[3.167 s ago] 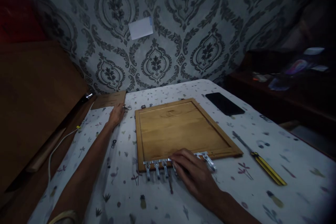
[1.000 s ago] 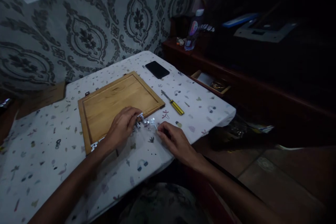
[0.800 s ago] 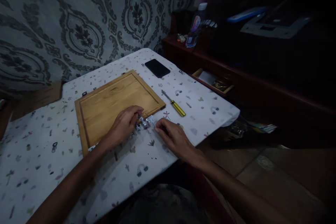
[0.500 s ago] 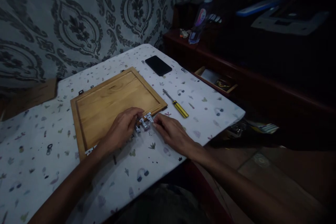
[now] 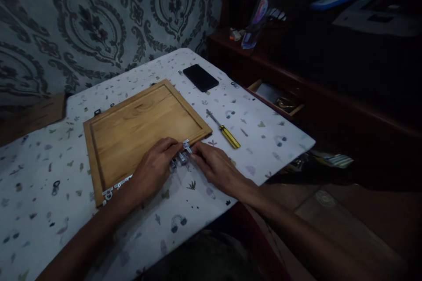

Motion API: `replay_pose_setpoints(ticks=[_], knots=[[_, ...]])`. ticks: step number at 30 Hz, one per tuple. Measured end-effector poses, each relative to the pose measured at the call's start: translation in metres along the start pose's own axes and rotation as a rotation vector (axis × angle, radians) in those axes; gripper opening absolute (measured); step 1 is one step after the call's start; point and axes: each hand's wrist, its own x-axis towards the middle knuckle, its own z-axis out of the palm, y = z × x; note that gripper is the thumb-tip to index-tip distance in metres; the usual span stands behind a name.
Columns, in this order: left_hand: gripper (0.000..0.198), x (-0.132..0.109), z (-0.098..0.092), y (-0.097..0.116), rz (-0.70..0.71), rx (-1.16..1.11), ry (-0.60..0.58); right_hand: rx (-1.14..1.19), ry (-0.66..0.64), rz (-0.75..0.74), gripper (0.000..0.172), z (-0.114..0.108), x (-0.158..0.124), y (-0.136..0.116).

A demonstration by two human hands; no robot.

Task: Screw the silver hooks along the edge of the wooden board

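Note:
A framed wooden cabinet door (image 5: 141,118) lies flat on the cloth-covered table. Small metal hinges run along its near edge, one hinge (image 5: 108,193) at the left corner. My right hand (image 5: 217,167) pinches the arm of another metal hinge (image 5: 186,145) near the right end of that edge. My left hand (image 5: 154,169) rests over the door's near edge, fingers bent together, tips beside the same hinge; what lies under them is hidden. More metal pieces (image 5: 181,158) sit just below the fingertips. A yellow-and-black screwdriver (image 5: 230,136) lies right of the door.
A black phone (image 5: 200,77) lies on the patterned tablecloth (image 5: 263,158) toward the back. Cardboard (image 5: 36,116) is at the far left. Beyond the table's right edge are an open drawer (image 5: 275,99) and a plastic bottle (image 5: 259,15) on a dark red cabinet.
My left fingertips have shifted right, up against the hinge. My right hand keeps its pinch. The hinges at the left corner show more fully now, and the view has tilted slightly.

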Motion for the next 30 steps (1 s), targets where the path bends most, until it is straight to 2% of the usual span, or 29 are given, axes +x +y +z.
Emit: replay_pose_setpoints(ticks=[11,16,30], knots=[[0.054,-0.006,0.005,0.003,0.063,0.140,0.042,0.084,0.125,-0.072,0.011,0.005,-0.002,0.009],[0.050,-0.008,0.007,0.002,0.072,0.177,0.032,0.084,0.206,-0.144,0.007,0.007,-0.004,0.011],[0.047,-0.002,0.001,0.009,0.062,0.218,-0.017,0.071,0.194,-0.128,0.008,0.006,-0.003,0.010]])
